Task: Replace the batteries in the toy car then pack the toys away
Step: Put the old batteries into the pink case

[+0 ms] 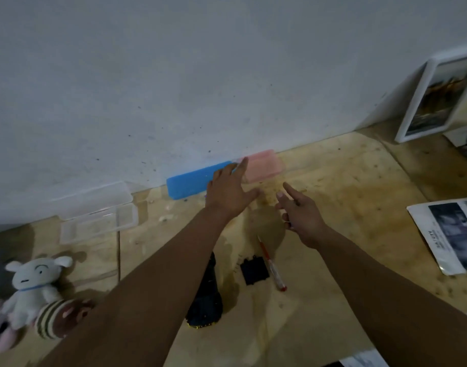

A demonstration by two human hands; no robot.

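A dark toy car [206, 295] lies on the wooden floor, partly hidden under my left forearm. Its black battery cover [254, 271] lies just to the right, beside a red-tipped screwdriver [272, 263]. My left hand [231, 189] reaches forward with fingers spread, over the near edge of a blue box [190, 182] and a pink box [265, 166] against the wall. To its right my right hand [300, 210] is stretched out with fingers loosely extended, holding nothing that I can see.
A clear plastic box [97, 213] with its lid open stands at the left by the wall. Plush toys [34, 290] and a striped ball [60, 317] sit at the lower left. A white-framed picture [436, 96] leans at the right, with a printed leaflet [449, 234] below it.
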